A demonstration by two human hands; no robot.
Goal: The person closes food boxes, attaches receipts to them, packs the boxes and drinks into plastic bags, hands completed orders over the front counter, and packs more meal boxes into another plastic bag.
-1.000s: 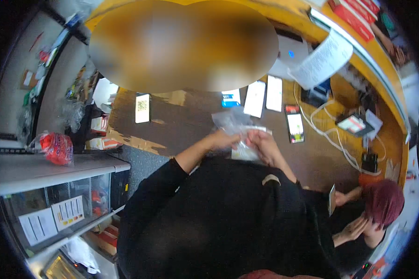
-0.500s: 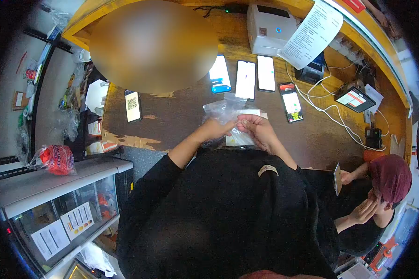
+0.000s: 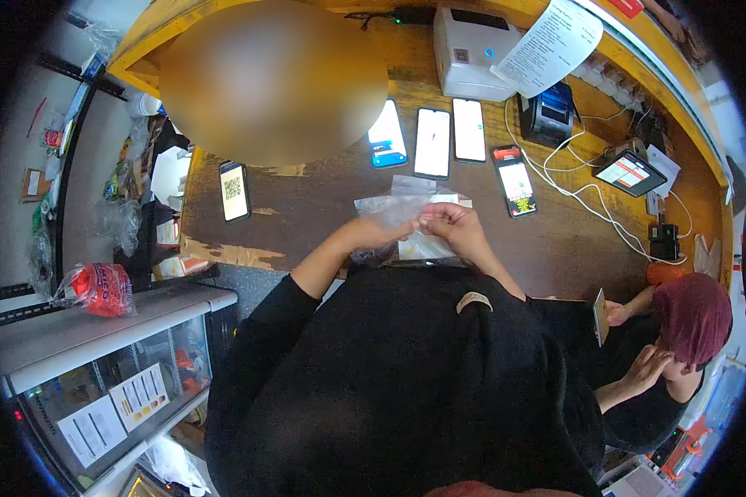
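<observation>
A clear plastic bag (image 3: 394,205) is pinched between both hands above the dark wooden table (image 3: 307,217). My left hand (image 3: 381,231) has its fingers closed on the bag's left side. Close against it, my right hand (image 3: 457,229) grips the bag with thumb and forefinger. Under the hands and bag lies a pale paper or packet (image 3: 423,248), partly hidden. Beyond the bag, three lit phones lie side by side: one at the left (image 3: 388,137), one in the middle (image 3: 432,142) and one at the right (image 3: 469,130).
Another phone (image 3: 515,180) lies right of the hands, and one with a QR code (image 3: 234,191) lies left. A white printer (image 3: 474,54) stands at the back. White cables (image 3: 593,195) run along the right. A person (image 3: 690,323) sits lower right, holding a phone (image 3: 599,317).
The view has shifted and become sharper since the first frame. Both hands remain close together on the plastic bag, whose upper part has spread slightly to the left.
</observation>
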